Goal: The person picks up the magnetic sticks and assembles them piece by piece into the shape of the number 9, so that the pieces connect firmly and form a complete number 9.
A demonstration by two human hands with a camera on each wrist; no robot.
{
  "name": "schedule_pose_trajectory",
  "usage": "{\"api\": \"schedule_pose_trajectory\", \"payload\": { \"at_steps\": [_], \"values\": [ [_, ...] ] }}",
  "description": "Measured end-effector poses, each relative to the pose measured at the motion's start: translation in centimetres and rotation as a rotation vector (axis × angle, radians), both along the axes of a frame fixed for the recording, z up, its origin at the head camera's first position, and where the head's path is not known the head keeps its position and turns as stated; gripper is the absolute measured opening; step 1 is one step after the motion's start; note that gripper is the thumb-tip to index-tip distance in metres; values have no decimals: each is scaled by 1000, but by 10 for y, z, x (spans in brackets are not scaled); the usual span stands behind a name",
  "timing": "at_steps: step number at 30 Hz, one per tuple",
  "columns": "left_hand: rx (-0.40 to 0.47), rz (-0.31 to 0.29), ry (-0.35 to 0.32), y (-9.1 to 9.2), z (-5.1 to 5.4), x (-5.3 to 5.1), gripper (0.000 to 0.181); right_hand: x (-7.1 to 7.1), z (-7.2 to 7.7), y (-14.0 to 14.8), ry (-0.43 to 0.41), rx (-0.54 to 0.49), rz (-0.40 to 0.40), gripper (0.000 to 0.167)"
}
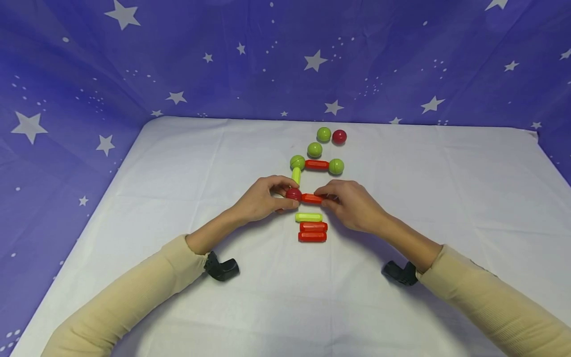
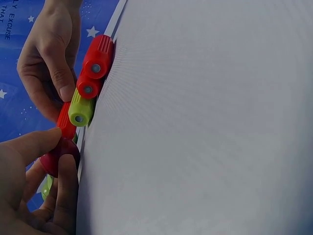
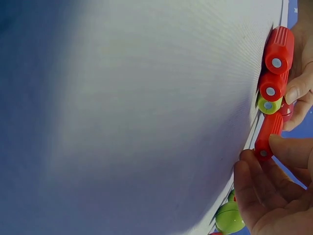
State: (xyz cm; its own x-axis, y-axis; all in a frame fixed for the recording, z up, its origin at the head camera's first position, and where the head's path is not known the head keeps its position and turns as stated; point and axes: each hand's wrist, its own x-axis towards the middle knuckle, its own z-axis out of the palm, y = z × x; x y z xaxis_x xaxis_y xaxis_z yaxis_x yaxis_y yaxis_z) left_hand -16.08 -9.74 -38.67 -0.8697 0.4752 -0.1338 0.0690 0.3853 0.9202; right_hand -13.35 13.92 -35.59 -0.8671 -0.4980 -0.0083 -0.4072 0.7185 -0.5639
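On the white-covered table (image 1: 250, 317), before you:

- Your left hand (image 1: 266, 199): thumb and fingers pinching a dark red ball (image 1: 293, 195), mid-table.
- Your right hand (image 1: 356, 204): pinching the right end of a red rod (image 1: 311, 198), its other end against that ball.
- Beyond: a lime rod (image 1: 296, 175), reaching from a seamed green ball (image 1: 297, 162) towards your dark red ball; contact there unclear. A second red rod (image 1: 317, 165) joins the seamed ball to another green ball (image 1: 336, 166).
- Farther off: two loose green balls (image 1: 314, 149) and a crimson ball (image 1: 339, 137).
- Nearest you, crowding your hands: a loose lime rod (image 1: 309, 217) and two loose red rods (image 1: 312, 237), stacked side by side.
- Behind: a starry blue backdrop (image 1: 267, 74).
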Motion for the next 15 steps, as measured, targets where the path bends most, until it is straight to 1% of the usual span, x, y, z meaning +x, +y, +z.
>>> {"api": "schedule_pose_trajectory", "payload": {
  "at_steps": [15],
  "values": [
    [-7, -6, -1, 0, 1, 1, 37, 0, -1, 1, 3, 2, 4, 30]
  ]
}}
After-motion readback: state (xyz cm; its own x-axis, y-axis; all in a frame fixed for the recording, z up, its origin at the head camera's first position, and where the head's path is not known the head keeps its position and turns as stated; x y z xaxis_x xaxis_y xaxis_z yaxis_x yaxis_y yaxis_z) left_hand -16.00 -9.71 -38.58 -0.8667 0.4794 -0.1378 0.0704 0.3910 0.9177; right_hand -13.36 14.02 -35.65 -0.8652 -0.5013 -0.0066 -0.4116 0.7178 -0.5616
